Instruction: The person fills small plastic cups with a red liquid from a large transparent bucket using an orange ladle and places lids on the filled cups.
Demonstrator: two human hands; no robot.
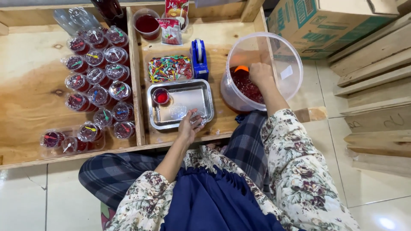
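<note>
My left hand (188, 124) holds a small clear plastic cup (198, 117) over the near right corner of a steel tray (195, 96). One small cup filled with red jelly (161, 96) stands in the tray's left side. My right hand (259, 73) reaches down into a large clear plastic tub (280, 60) that is tilted toward me and holds red jelly (247, 87). The hand grips something orange (241, 68), only partly visible, which looks like a scoop.
Several lidded red jelly cups with small coloured spoons (96, 81) stand in rows on the left wooden tray. A pile of coloured spoons (170, 68), a blue tape dispenser (199, 55), a red-filled bowl (147, 23) and packets (171, 32) lie behind. Cardboard box (321, 25) and wooden planks (376, 85) at right.
</note>
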